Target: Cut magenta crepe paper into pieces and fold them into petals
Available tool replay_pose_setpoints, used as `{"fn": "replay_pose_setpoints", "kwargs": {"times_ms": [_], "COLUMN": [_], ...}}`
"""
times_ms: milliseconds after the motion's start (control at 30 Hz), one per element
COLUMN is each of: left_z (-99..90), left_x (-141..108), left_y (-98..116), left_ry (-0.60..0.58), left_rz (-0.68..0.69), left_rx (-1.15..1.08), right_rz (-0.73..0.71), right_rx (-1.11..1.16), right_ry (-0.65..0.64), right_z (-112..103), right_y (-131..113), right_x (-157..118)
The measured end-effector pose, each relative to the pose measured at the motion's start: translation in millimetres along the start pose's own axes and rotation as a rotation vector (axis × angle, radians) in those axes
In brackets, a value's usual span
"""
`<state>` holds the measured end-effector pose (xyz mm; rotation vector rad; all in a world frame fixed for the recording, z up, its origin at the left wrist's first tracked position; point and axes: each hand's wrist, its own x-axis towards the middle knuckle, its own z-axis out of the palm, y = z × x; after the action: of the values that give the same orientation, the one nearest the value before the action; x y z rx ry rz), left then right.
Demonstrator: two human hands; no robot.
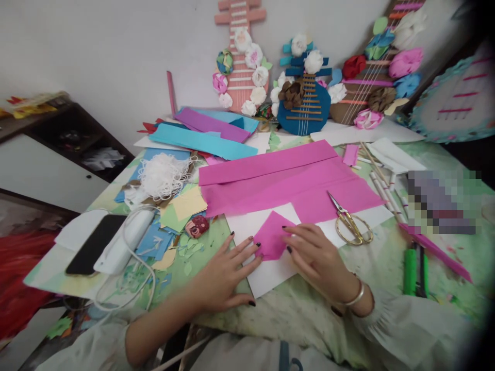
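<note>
A small pink crepe paper piece point(273, 234), set cornerwise, lies on white paper point(266, 281) in front of me. My left hand point(226, 273) rests flat with fingers spread, its fingertips touching the left edge of the pink piece. At the right corner of that piece, the bent fingers of my right hand point(319, 257) close on its edge. Gold-handled scissors point(350, 221) lie just beyond my right hand, blades slightly apart. Behind them stretches a large pink crepe paper sheet point(286, 180), its far edge folded over.
White string point(164, 175), paper scraps point(181, 208), a phone point(96, 245) and a white power strip point(126, 239) with its cord crowd the left. Green-handled cutters point(415, 270) and rolled sticks point(386, 193) lie right. Flower-decorated paper instruments point(303, 105) lean against the wall.
</note>
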<state>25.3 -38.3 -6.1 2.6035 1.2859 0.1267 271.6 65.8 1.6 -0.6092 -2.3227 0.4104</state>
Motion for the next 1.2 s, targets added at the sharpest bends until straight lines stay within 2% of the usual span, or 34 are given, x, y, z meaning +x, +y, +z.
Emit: {"fn": "replay_pose_setpoints", "kwargs": {"times_ms": [100, 233, 333, 433, 567, 733, 867, 967, 1067, 1200], "left_z": [-14.2, -27.9, -30.8, -28.9, -20.8, -6.4, 3.6, 7.1, 8.2, 9.6], "left_x": [0, 7, 17, 25, 33, 46, 54, 54, 51, 47], "left_y": [-12, -32, -45, -48, -34, -9, -2, -3, -6, -11], "left_ry": [-0.044, -0.012, 0.045, 0.123, 0.320, 0.406, 0.572, 0.647, 0.705, 0.671], "left_rz": [0.047, 0.066, 0.065, 0.023, -0.042, 0.000, 0.043, 0.081, 0.083, 0.133], "left_rx": [-0.032, -0.041, 0.006, 0.097, 0.191, 0.248, 0.375, 0.370, 0.233, 0.010], "right_rz": [0.094, -0.050, -0.113, -0.101, -0.030, 0.087, 0.146, 0.095, -0.028, -0.134], "right_rx": [0.008, -0.039, -0.036, -0.028, -0.030, 0.031, 0.060, 0.036, 0.013, -0.002], "right_ry": [-0.017, -0.242, -0.315, -0.294, -0.205, -0.107, -0.107, -0.133, -0.154, -0.119], "right_z": [-12, -10, 2, 12, 18, 16, 15, 16, 19, 20], "right_y": [18, 44, 56, 57, 47, 27, 10, 4, 7, 14], "right_x": [8, 20, 28, 32, 29, 25, 22, 14, 6, 0]}}
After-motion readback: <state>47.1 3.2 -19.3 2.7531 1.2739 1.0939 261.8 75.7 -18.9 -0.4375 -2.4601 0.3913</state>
